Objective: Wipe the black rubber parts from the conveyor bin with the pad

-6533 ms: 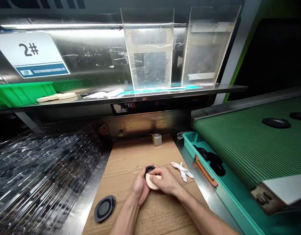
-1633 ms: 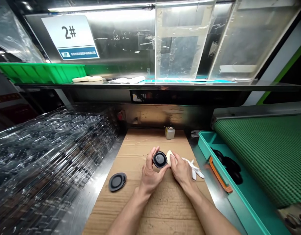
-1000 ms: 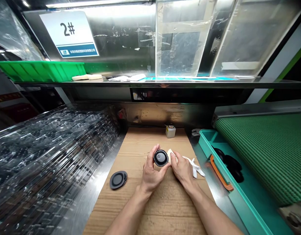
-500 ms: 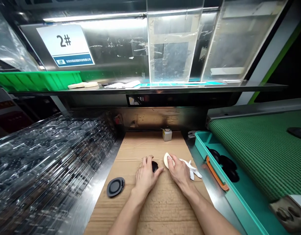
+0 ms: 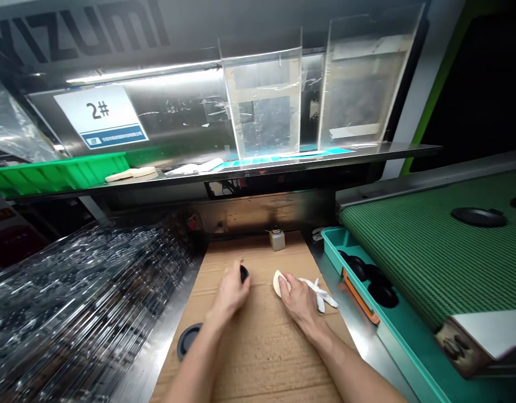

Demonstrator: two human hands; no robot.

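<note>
My left hand (image 5: 232,288) is closed round a small black round part (image 5: 243,273), held above the cardboard sheet (image 5: 261,358); most of the part is hidden by the fingers. My right hand (image 5: 300,299) grips a cream-coloured oval pad (image 5: 278,284) between thumb and fingers. Just right of that hand lies a white glove (image 5: 321,294) on the cardboard. A dark round ribbed disc (image 5: 187,339) rests at the left edge of the cardboard, partly covered by my left forearm.
Stacked clear plastic trays (image 5: 98,302) stand on the left. At the right, a teal bin (image 5: 413,341) holds several black parts beside a green conveyor belt (image 5: 426,263) carrying a black disc (image 5: 478,217). A small square bottle (image 5: 277,240) stands at the cardboard's far end, below a shelf (image 5: 258,169).
My left hand has moved left, apart from the right hand, with the black part in its fingers. The right hand keeps the pad. The view has tilted up and turned right.
</note>
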